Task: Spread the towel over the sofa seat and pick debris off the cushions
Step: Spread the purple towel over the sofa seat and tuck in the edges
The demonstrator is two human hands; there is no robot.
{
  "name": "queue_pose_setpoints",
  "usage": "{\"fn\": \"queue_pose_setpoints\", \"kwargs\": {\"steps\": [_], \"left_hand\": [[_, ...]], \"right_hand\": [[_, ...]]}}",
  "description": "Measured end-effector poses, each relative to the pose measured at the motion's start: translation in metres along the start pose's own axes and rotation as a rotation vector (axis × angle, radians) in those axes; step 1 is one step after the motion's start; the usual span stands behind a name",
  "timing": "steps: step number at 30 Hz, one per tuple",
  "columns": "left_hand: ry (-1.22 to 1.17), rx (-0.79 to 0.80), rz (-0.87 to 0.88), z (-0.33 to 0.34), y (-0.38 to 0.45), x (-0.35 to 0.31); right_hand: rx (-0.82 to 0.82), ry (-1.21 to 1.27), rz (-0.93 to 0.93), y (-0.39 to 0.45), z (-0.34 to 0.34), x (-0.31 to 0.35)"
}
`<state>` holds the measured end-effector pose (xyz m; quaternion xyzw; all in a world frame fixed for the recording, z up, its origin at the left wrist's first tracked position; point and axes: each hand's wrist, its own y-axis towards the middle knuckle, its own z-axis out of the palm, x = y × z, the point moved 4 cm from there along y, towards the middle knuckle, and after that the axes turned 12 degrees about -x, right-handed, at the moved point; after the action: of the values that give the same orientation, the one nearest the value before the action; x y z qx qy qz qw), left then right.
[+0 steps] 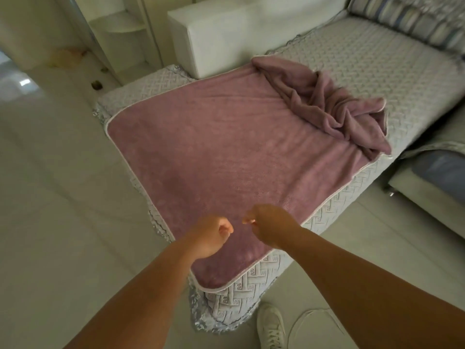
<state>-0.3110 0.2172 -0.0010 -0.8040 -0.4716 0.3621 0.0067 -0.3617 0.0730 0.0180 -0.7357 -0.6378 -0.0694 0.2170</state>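
Both fists, left hand (pixel 214 234) and right hand (pixel 266 229), look curled shut, apparently empty. Tugging the towel (pixel 226 152) could worsen the bunch at two o'clock

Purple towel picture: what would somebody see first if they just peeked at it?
First, the big purple towel lying mostly flat across the grey quilted sofa seat, with its far right end bunched in a heap. Next, the left hand and right hand, curled close together above the towel's near end.

Mauve towel (pixel 226 152) lies on quilted sofa seat (pixel 377 69)
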Motion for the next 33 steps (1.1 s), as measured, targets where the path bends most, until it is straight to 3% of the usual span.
{"fn": "queue_pose_setpoints", "kwargs": {"steps": [7, 15, 20, 28, 33], "left_hand": [[0.022, -0.19, 0.046, -0.046, 0.062, -0.056], [0.035, -0.242, 0.086, -0.086, 0.189, -0.152], [0.01, -0.285, 0.008, -0.11, 0.271, -0.205], [-0.031, -0.388, 0.001, -0.153, 0.35, -0.259], [-0.088, -0.436, -0.007, -0.168, 0.4, -0.278]], "right_hand": [[-0.108, -0.01, 0.043, 0.042, -0.069, -0.026], [-0.131, 0.003, 0.059, 0.133, -0.168, -0.122], [-0.151, 0.014, 0.08, 0.19, -0.234, -0.18], [-0.214, 0.052, 0.229, 0.232, -0.311, -0.221], [-0.16, 0.032, 0.194, 0.275, -0.335, -0.246]]}}
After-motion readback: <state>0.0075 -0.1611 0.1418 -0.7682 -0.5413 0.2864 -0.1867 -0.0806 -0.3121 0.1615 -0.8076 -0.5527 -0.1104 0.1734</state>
